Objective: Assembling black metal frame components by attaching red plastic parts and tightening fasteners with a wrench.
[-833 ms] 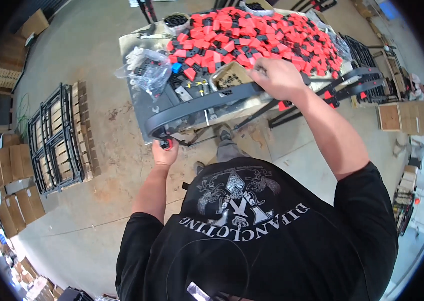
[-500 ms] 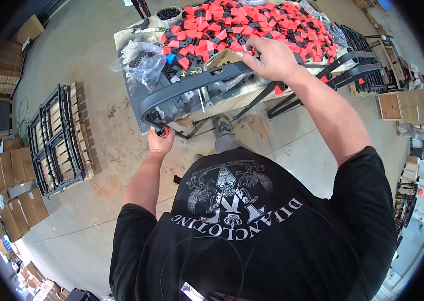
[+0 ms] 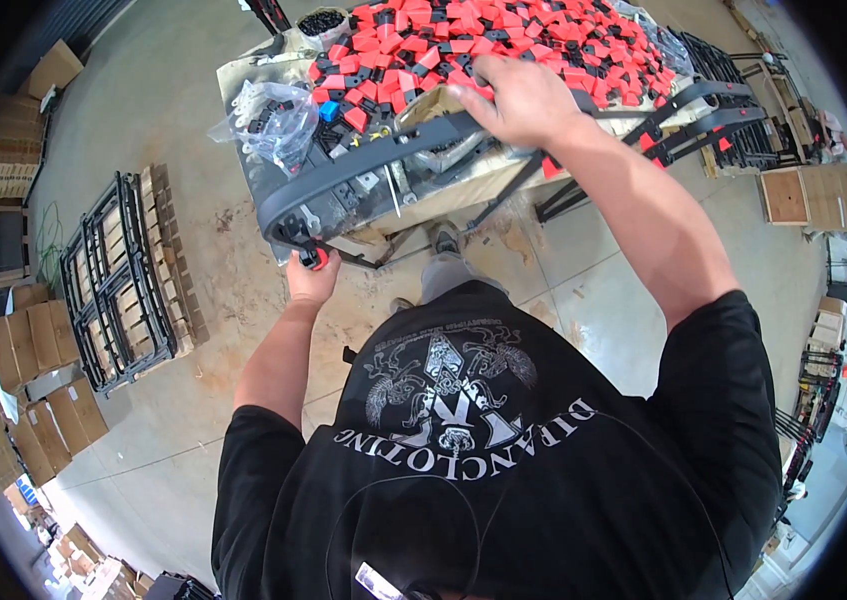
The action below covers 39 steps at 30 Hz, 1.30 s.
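A long curved black plastic bar (image 3: 373, 160) lies across the near edge of a work table (image 3: 473, 185). My right hand (image 3: 518, 98) grips the bar near its middle. My left hand (image 3: 311, 278) is closed around the bar's lower left end, where a small red piece (image 3: 312, 259) sits. Behind the bar the table is heaped with several red and black plastic parts (image 3: 503, 45). A clear bag of black parts (image 3: 268, 120) lies at the table's left corner.
More black bars (image 3: 703, 120) stick out to the right of the table. A stack of black frames on a pallet (image 3: 118, 275) stands on the concrete floor at left, with cardboard boxes (image 3: 18, 350) beyond. A wooden crate (image 3: 813, 195) is at right.
My view has shifted closer to the table. My right hand slid from the red parts onto the bar's middle, and the bar's left end dropped lower with my left hand on it.
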Motion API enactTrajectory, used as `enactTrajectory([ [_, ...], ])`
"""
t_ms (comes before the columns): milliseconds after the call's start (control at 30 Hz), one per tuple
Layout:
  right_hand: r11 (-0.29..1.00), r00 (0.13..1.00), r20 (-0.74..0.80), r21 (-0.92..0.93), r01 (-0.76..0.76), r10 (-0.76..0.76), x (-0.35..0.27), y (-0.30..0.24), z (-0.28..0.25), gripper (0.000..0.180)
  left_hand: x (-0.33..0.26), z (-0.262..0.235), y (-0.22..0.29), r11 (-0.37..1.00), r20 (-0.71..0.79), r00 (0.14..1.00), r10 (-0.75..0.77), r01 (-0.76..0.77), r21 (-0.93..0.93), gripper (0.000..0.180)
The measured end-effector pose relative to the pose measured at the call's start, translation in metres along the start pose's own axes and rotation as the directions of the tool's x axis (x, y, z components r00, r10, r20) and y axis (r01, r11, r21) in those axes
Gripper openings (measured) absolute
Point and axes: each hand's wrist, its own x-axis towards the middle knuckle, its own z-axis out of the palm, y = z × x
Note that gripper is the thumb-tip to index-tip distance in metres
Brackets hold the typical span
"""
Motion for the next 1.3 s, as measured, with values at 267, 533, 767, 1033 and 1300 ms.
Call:
enactTrajectory([
  [267, 0.992, 1.0, 0.017, 0.12, 0.024, -0.026, 0.003, -0.005, -0.022, 0.039, -0.01, 0.004, -0.006, 0.991, -0.019, 0.999, -0.049, 0.046, -0.125, 0.038],
  [533, 0.86, 0.989, -0.109, 0.49, 0.141, -0.099, 0.004, 0.025, -0.018, 0.023, 0.004, -0.039, 0.047, 0.847, 0.293, 0.805, -0.516, 0.43, 0.311, 0.042],
  [767, 0.824, 0.999, -0.029, 0.564, 0.048, -0.039, 0.015, 0.027, -0.021, 0.024, 0.15, -0.121, 0.076, 0.894, 0.117, 0.96, -0.254, 0.186, 0.407, 0.034],
  [1033, 0.774, 0.998, -0.017, 0.631, 0.058, -0.062, 0.026, 0.025, -0.019, 0.021, 0.331, -0.068, 0.084, 0.732, 0.14, 0.978, -0.154, 0.018, 0.681, 0.033],
  [1300, 0.83, 0.996, -0.065, 0.55, 0.092, -0.067, 0.027, 0.025, -0.015, 0.022, 0.348, -0.035, 0.025, 0.516, 0.219, 0.891, -0.397, 0.019, 0.856, 0.042],
])
